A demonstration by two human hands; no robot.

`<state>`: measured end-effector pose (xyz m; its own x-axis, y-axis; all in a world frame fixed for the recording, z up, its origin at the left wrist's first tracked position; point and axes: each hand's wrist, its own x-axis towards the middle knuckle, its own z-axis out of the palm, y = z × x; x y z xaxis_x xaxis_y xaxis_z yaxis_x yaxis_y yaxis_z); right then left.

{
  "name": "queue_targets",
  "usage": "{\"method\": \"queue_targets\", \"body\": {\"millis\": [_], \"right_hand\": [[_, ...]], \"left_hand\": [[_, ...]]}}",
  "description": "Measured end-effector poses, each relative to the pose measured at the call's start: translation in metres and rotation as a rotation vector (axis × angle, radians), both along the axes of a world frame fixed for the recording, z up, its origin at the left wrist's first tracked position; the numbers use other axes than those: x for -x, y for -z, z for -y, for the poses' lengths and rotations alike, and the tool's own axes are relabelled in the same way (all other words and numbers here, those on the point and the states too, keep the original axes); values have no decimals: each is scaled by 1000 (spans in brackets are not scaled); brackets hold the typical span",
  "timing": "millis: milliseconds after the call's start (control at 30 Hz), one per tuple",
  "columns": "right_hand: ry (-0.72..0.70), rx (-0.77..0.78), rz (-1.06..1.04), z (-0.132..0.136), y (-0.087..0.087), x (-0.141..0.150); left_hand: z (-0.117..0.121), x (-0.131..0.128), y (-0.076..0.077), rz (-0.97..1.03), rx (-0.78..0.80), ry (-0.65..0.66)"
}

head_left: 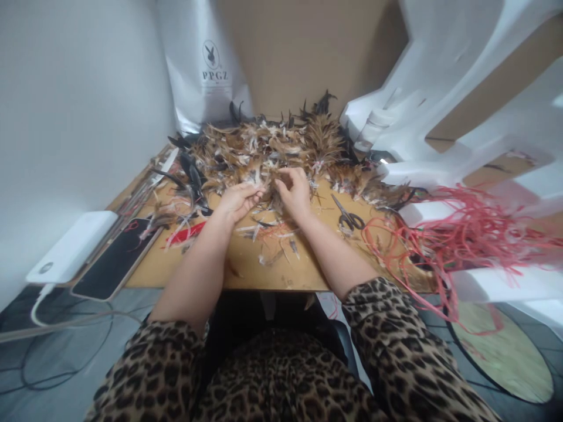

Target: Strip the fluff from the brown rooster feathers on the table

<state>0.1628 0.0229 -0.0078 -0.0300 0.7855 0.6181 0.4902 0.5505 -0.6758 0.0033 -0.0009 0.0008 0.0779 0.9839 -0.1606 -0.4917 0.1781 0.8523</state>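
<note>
A large heap of brown and black feathers [246, 138] covers the back of the wooden table [272, 269]. At its front edge my left hand [240, 199] pinches the pale base of a small feather bunch [255, 174] between thumb and fingers. My right hand [295, 189] is just right of it, fingers bent around brown feathers; its fingertips are partly lost among them, so what they grip is unclear. Loose feathers and bits of quill lie on the tabletop below both hands. Black-handled scissors [349, 218] rest to the right of my right forearm.
On the left lie a phone [116, 258] and a white power bank [73, 243] with a cable. Tangled pink strips [479, 234] spill over the right side. A red piece [185, 233] lies by my left forearm. A white bag [206, 76] stands behind the heap.
</note>
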Motion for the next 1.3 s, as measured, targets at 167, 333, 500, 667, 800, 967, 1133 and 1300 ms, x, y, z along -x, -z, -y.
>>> {"method": "queue_targets", "body": {"millis": [167, 333, 500, 667, 800, 967, 1133, 1300], "right_hand": [[-322, 494, -509, 1, -2, 6], [-585, 717, -714, 9, -7, 10], [-584, 691, -702, 10, -11, 9], [-498, 695, -673, 7, -16, 3], [-481, 687, -662, 4, -14, 0], [-504, 709, -687, 4, -10, 2], [-471, 732, -693, 8, -12, 6], [-446, 735, -688, 6, -10, 6]], "left_hand": [[0, 1, -1, 175, 44, 78], [2, -3, -1, 194, 38, 164], [2, -3, 1, 73, 18, 140], [1, -2, 4, -70, -12, 85], [2, -4, 7, -143, -27, 102], [4, -8, 7, -165, -17, 131], [5, -10, 7, -186, -12, 150], [5, -11, 7, -221, -28, 142]]}}
